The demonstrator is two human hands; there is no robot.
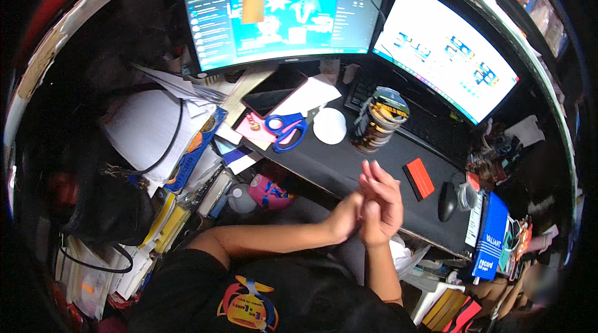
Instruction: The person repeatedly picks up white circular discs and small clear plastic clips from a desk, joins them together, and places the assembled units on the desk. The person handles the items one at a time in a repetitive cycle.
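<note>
My left hand [344, 218] and my right hand [383, 205] meet in front of the desk's near edge. The right one is raised with its fingers stretched upward. Against its palm side rests the left hand, whose fingers are mostly hidden there. I make out no object between them. On the black desk [324, 163] beyond lies a red flat rectangular piece [418, 178], close to the right hand. Farther back stand a stack of round, dark and gold items [375, 126] and a white disc [329, 126]. Blue-handled scissors [288, 130] lie left of the disc.
Two lit monitors [289, 18] stand at the back, with a black keyboard [430, 131] below. A black mouse [447, 201], a clear tape roll [466, 196] and a blue record book [491, 236] are at the right. Papers and a white cap-like item [140, 131] crowd the left.
</note>
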